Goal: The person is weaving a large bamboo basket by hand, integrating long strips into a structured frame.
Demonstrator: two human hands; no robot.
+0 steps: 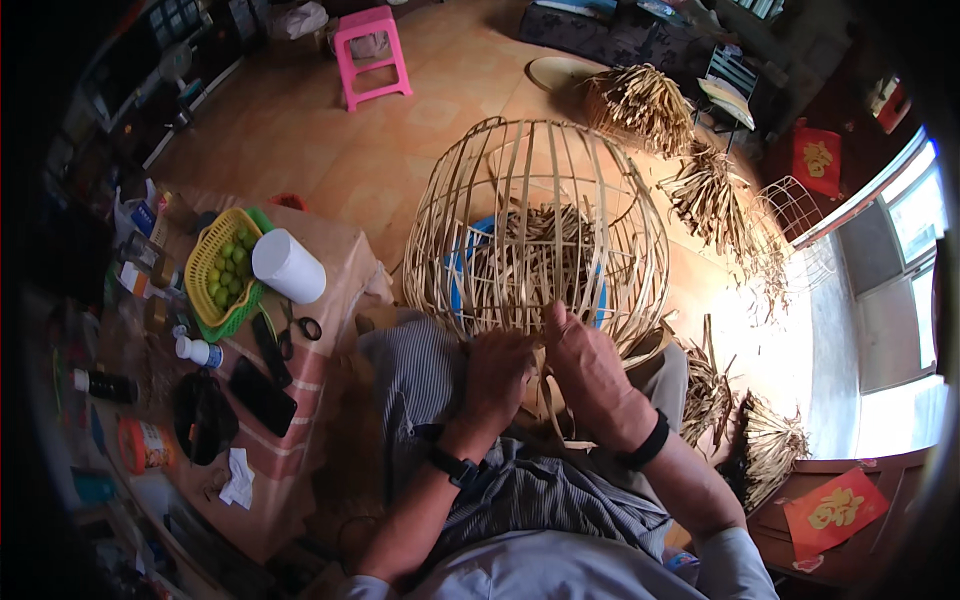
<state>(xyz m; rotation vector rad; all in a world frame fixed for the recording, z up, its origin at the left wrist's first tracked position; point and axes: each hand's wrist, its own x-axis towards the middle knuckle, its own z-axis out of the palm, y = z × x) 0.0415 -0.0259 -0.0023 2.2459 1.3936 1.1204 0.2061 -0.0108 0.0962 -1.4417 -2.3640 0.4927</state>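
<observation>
A large round basket frame (537, 150) of split bamboo strips rests against my lap, its open weave facing up. At its near rim my left hand (500, 372) is closed, with fingers curled on a bamboo strip. Right beside it, my right hand (590, 380) pinches the same rim area, thumb laid along the strips. Which strip each hand holds is partly hidden by the fingers. Loose strip ends hang below the hands over my striped apron (420, 375). Through the weave a blue basin (457, 290) with cut dry strips (545, 240) shows on the floor.
To my left a covered table (335, 255) bears a yellow basket (215, 240) of green fruit, a white canister (289, 266), scissors (290, 340) and a phone (262, 396). Dry strip bundles (705, 195) lie on the right. A pink stool (370, 55) stands at the back.
</observation>
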